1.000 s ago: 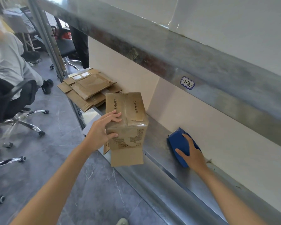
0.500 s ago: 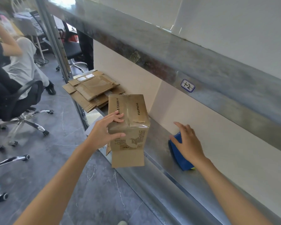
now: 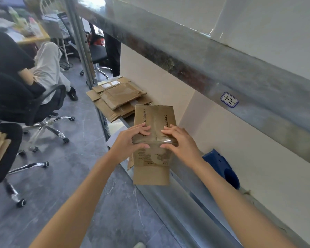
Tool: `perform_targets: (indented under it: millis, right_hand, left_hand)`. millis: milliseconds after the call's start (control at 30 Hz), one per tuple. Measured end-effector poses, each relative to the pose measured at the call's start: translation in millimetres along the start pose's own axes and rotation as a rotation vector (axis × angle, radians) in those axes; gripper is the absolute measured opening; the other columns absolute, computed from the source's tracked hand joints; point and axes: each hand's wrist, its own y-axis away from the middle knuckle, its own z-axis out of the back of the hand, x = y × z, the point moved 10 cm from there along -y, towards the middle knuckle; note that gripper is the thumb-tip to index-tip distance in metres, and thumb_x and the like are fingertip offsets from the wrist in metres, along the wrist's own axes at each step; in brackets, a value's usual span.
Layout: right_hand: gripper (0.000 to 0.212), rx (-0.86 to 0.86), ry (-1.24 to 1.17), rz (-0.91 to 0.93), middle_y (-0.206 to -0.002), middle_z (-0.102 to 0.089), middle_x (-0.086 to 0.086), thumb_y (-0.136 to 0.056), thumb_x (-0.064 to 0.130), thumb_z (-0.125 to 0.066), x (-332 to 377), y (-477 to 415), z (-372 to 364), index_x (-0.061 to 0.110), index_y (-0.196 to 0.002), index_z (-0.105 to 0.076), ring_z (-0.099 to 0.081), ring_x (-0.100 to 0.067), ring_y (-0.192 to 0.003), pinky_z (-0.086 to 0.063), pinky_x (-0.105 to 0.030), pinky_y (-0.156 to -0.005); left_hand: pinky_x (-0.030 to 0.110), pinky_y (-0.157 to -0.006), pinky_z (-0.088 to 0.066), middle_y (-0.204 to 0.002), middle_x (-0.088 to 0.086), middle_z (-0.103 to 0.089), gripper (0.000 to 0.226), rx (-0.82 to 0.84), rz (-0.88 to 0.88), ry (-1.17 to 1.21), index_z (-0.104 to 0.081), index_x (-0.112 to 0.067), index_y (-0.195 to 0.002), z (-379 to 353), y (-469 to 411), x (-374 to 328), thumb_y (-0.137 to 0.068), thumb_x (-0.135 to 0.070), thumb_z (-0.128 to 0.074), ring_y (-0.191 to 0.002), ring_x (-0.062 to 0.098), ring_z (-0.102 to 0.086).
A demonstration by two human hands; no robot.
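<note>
Tape dispenser lies let go at right as the right hand joins the left hand, both gripping the cardboard box, likely pressing its tape flat.

Matt brown cardboard box, glossy clear tape across its seam; dull, mottled metal shelf; smooth blue plastic dispenser at its back edge.

Small brown cardboard box, worn and creased, printed in black on the top and the near face. Top flaps closed, meeting at a middle seam, with glossy clear tape over the near top edge. One bottom flap hanging open below, another jutting out at the lower left. Held roughly upright above the front edge of the metal shelf, pinched at the taped edge by the left hand and the right hand.
</note>
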Motion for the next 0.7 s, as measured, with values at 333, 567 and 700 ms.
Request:
perform_targets:
  millis: [333,567,700]
  right_hand:
    - [0.036,-0.023,-0.055,-0.052,-0.126,-0.049,0.031,-0.089,0.049,-0.064,-3,-1,4,0.034,-0.123,-0.063,-0.023,0.028,-0.123,-0.021,0.002,-0.091]
    - [0.019,-0.103,-0.104,-0.072,-0.117,-0.059,0.018,-0.094,0.03,-0.063,1,-4,4,0.025,-0.112,-0.068,-0.038,0.011,-0.117,-0.031,-0.004,-0.09]
    - [0.018,-0.105,-0.091,-0.097,-0.11,-0.063,0.018,-0.094,0.037,-0.06,1,-10,6,0.027,-0.105,-0.071,-0.044,0.005,-0.11,-0.029,-0.004,-0.083]
  left_hand:
    - [0.013,-0.104,-0.037,-0.141,-0.012,-0.055,0.028,-0.029,0.028,0.069,-0.072,-0.018,-0.116,6,1,7,-0.088,-0.018,-0.072,-0.143,-0.005,-0.024]
    - [0.019,-0.104,-0.04,-0.129,-0.012,-0.063,0.026,-0.159,0.078,0.151,-0.068,-0.016,-0.116,11,8,8,-0.092,-0.008,-0.067,-0.137,-0.006,-0.036]
    - [0.033,-0.111,-0.041,-0.135,-0.003,-0.06,0.028,-0.15,0.111,0.219,-0.065,-0.013,-0.121,11,15,10,-0.095,-0.004,-0.061,-0.14,-0.002,-0.035]
